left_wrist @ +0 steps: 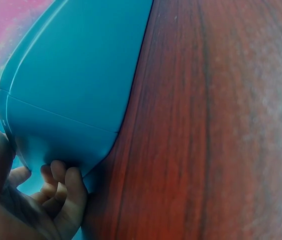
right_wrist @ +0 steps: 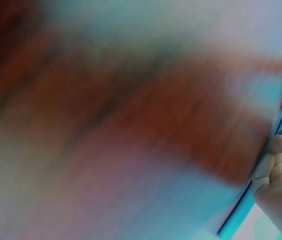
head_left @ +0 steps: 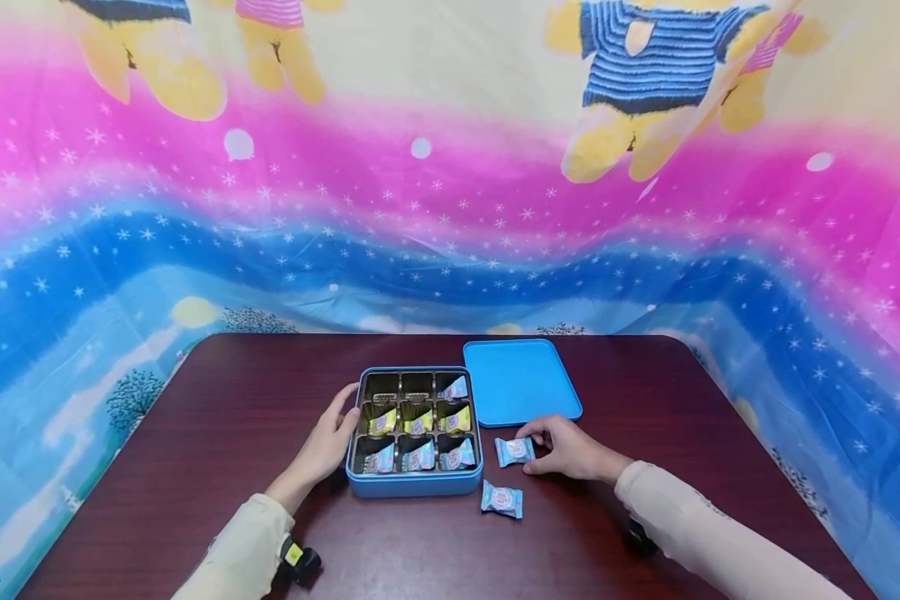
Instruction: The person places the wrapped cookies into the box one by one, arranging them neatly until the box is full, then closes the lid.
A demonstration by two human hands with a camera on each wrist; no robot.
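A blue square tin point(head_left: 414, 485) stands on the table, its dark tray divided into compartments. Yellow wrapped candies point(head_left: 417, 420) fill the middle row; blue ones point(head_left: 417, 457) lie in the front row and the back right compartment. The other back compartments show their bare bottoms. My left hand point(head_left: 330, 442) holds the tin's left side, thumb at the rim and fingers curled against the outer wall point(left_wrist: 76, 65). With thumb and index finger at opposite edges, my right hand point(head_left: 573, 450) pinches a blue wrapped candy point(head_left: 513, 452) on the table. Another blue candy point(head_left: 502, 500) lies nearer me.
The tin's blue lid point(head_left: 521, 382) lies flat behind the right hand, beside the tin's back right corner. Under everything is a dark red wooden table point(head_left: 255, 375). A printed cloth point(head_left: 435, 200) hangs behind and around it.
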